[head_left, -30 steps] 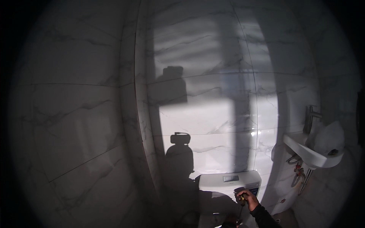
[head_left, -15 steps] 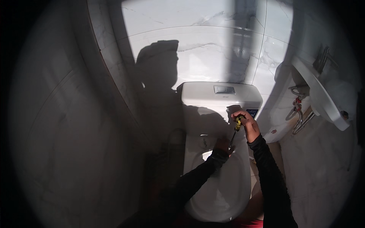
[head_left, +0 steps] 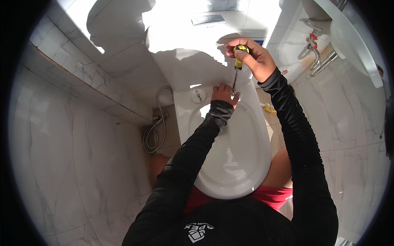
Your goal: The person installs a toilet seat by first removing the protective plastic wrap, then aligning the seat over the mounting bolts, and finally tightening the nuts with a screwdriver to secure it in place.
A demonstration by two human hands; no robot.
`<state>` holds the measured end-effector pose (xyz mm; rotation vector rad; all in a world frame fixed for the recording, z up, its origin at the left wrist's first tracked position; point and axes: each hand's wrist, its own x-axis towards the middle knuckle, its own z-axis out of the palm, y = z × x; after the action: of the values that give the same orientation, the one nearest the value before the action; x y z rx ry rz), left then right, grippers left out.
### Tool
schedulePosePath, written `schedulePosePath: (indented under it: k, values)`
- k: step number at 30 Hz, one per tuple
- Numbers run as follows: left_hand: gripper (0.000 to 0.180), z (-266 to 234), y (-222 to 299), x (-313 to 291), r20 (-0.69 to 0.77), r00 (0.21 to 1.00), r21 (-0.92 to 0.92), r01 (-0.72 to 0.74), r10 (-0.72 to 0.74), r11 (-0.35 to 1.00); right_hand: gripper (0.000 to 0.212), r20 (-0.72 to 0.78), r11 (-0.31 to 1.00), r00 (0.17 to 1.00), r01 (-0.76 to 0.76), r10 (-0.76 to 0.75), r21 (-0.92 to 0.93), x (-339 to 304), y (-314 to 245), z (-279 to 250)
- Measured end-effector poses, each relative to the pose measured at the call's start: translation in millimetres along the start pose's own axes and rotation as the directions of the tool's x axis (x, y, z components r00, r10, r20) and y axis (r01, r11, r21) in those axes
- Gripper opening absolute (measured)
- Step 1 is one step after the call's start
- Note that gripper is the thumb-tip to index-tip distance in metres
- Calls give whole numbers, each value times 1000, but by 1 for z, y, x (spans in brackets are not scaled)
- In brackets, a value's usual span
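Note:
A yellow-and-black screwdriver (head_left: 239,63) is in my right hand (head_left: 256,59), fingers closed round its handle, with the shaft pointing down. Its tip reaches the back right of the white toilet bowl (head_left: 254,135), beside my left hand (head_left: 223,93). That hand rests on the ledge behind the opening, its fingers and thumb bent around a small fitting at the tip, which is mostly hidden. To its left, a round metal hinge fitting (head_left: 199,96) sits on the same ledge. No seat or lid shows on the bowl.
The toilet tank (head_left: 188,39) with its flush button (head_left: 208,19) stands behind. A sprayer hose (head_left: 166,130) lies coiled at the left. On the right are a washbasin (head_left: 357,45), a red-handled valve (head_left: 313,37) and a yellow tube (head_left: 269,108) on the floor.
My view has tilted lower, so the tank sits higher and my torso shows. The picture is brighter. The screwdriver stays in my right hand, and my left hand stays at its tip.

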<state>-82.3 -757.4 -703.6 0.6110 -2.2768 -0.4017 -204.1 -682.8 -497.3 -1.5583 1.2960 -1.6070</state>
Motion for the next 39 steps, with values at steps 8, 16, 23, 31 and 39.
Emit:
schedulePosePath:
  k: [8,16,23,31,39]
  values:
    - [36,-2,3,0,8,1000,-7,2,-2,1000,38,-246,990,967,-98,71,-98,3,10,8]
    - [36,-7,7,0,26,999,-5,45,-45,999,30,-145,979,970,181,-194,-98,1,14,13]
    - [35,-5,5,-1,4,1000,21,29,-29,999,24,-20,941,995,95,-94,324,6,11,6]
    - [36,-8,7,0,34,999,-7,38,-38,999,21,-289,999,957,31,-35,-20,1,11,12]
    - [34,-11,9,0,46,998,-21,54,-53,998,32,54,985,987,157,-153,-72,4,16,7]
